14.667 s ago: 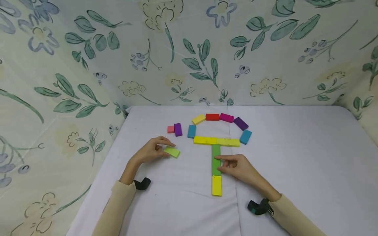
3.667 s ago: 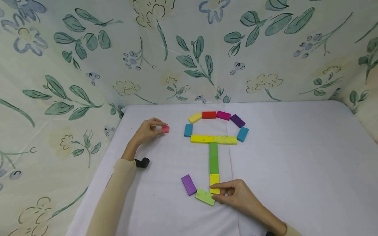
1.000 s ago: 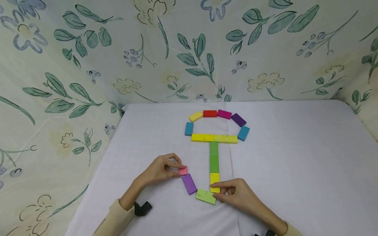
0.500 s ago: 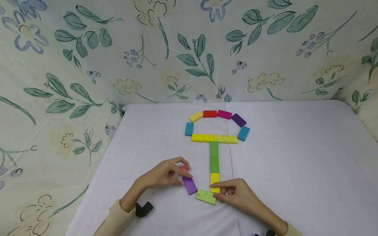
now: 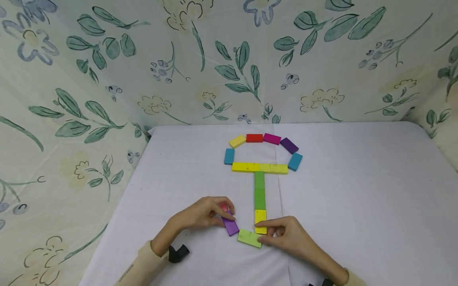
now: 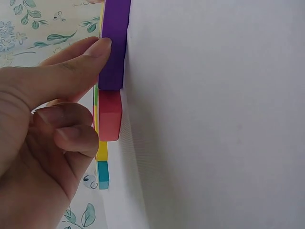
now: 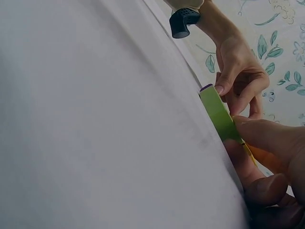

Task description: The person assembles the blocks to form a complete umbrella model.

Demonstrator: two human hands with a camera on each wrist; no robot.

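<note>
My left hand (image 5: 202, 212) pinches the purple block (image 5: 231, 227) between thumb and fingers; in the left wrist view the thumb lies on the side of that purple block (image 6: 114, 62). A small pink block (image 6: 109, 114) touches its far end, mostly covered by fingers in the head view. My right hand (image 5: 290, 234) holds the lower yellow block (image 5: 260, 216), index finger across it. Its thumb touches the right end of a light green block (image 5: 249, 238), which slants down from the purple one to the yellow one's foot.
Two green blocks (image 5: 259, 190) run upward from the lower yellow block to a row of two yellow blocks (image 5: 247, 167). Above that row arches a curve of several coloured blocks, with a red block (image 5: 254, 138) near its top. White cloth (image 5: 358, 190) covers the table.
My left hand brought the pink block down to the purple block's upper end, let it go, then shifted its grip onto the purple block. Over the last second my right hand has stayed put.
</note>
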